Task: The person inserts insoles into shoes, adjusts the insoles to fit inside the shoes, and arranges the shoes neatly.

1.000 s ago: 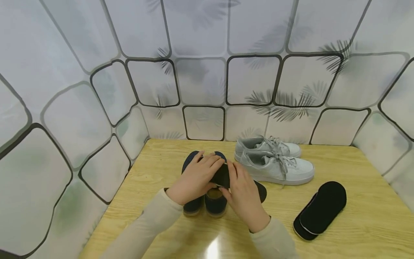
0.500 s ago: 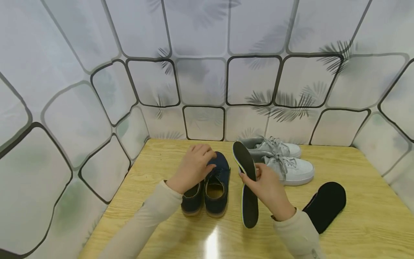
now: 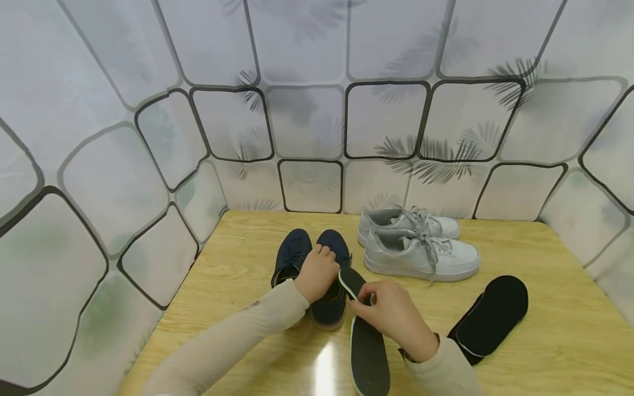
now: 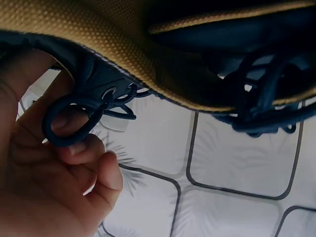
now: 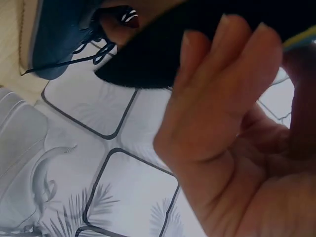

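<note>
Insole (image 3: pixel 369 352) at the mouth of the right navy shoe (image 3: pixel 329 315)

Right hand (image 3: pixel 391 311): thumb and fingers closed in a pinch on the insole, partway along it. Held at a slant, the insole points its far tip left, just beside the shoe's opening; its near end reaches toward the table's near side. Contact between tip and shoe cannot be told. Left hand (image 3: pixel 317 273): fingers curled over the same shoe at its laces, seemingly gripping the upper edge, though part of the grip is hidden.

Half a second earlier, the insole was farther right, by the white sneakers (image 3: pixel 453 258), and the left hand hovered; the two hands now meet at one shoe. Judged from this, the work has narrowed to that shoe, the insole outside it.

Farther out: left navy shoe (image 3: pixel 293 253); sneakers at far right; stacked black pads (image 3: pixel 495 313) at near right, all on the wooden table (image 3: pixel 238 264).
</note>
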`<state>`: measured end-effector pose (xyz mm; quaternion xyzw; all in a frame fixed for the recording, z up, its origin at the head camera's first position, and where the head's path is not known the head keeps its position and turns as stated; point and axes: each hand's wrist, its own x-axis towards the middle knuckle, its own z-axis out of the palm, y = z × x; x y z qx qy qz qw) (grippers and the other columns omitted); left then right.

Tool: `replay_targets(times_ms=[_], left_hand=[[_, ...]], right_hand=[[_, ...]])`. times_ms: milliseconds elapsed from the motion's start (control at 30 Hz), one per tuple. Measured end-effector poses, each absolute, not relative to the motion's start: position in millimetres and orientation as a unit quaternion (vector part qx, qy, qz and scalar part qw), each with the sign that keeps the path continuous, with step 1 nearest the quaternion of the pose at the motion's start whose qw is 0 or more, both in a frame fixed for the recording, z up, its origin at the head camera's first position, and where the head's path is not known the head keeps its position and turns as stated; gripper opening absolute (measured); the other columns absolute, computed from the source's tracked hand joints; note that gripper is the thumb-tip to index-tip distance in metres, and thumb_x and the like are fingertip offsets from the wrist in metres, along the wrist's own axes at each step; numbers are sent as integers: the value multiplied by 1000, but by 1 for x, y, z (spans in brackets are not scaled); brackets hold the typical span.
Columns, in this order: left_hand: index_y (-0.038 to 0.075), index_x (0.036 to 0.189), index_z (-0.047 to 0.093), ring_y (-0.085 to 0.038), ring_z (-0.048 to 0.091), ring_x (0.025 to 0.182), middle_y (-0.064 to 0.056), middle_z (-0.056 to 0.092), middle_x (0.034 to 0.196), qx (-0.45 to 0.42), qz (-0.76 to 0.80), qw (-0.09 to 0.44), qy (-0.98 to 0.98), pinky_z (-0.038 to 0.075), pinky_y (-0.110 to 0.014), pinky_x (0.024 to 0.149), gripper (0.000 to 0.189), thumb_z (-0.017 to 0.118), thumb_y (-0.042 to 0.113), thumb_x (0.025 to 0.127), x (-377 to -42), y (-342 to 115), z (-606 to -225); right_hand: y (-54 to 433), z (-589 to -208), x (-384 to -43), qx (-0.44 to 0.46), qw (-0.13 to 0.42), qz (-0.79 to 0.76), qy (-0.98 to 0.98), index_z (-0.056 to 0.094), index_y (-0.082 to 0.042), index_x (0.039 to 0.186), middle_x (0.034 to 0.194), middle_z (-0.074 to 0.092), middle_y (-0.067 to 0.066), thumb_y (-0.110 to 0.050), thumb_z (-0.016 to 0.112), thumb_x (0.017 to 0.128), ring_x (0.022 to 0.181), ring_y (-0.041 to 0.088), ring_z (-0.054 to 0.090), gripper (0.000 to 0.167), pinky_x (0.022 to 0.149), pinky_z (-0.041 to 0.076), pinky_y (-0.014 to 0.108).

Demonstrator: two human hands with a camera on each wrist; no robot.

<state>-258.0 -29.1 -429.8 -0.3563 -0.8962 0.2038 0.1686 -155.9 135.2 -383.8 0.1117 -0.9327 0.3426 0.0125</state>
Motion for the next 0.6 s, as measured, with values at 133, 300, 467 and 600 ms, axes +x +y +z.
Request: replay_targets(times_ms=[133, 300, 467, 600], left_hand=[[22, 78, 74, -16, 55, 75, 3, 64, 78, -352, 165, 169, -905, 42, -29, 73, 11, 69, 16, 86, -261, -31, -426], [15, 71, 70, -18, 60, 70, -1, 64, 72, -347, 80, 128, -926, 47, -29, 61, 17, 66, 8, 86, -264, -35, -422], [12, 65, 61, -17, 58, 64, -4, 61, 69, -335, -3, 66, -940, 47, -31, 52, 21, 66, 1, 83, -266, -37, -419], [14, 63, 54, -12, 47, 56, -2, 58, 67, -342, -38, 35, -938, 38, -27, 50, 27, 65, 0, 84, -269, -38, -418]], right_hand=[[129, -383, -156, 165, -10, 342, -925, 60, -21, 60, 53, 44, -8, -19, 71, 76, 47, 7, 38, 19, 48, 34, 25], [118, -388, -162, 194, -21, 344, -918, 61, -21, 59, 50, 43, -11, -19, 71, 74, 48, 6, 39, 19, 47, 34, 24], [112, -393, -167, 184, -30, 339, -922, 63, -18, 58, 53, 49, -10, -19, 73, 74, 49, 9, 42, 19, 47, 36, 25], [111, -393, -173, 171, -43, 343, -922, 65, -16, 57, 51, 51, -9, -17, 74, 75, 47, 9, 43, 20, 46, 36, 25]])
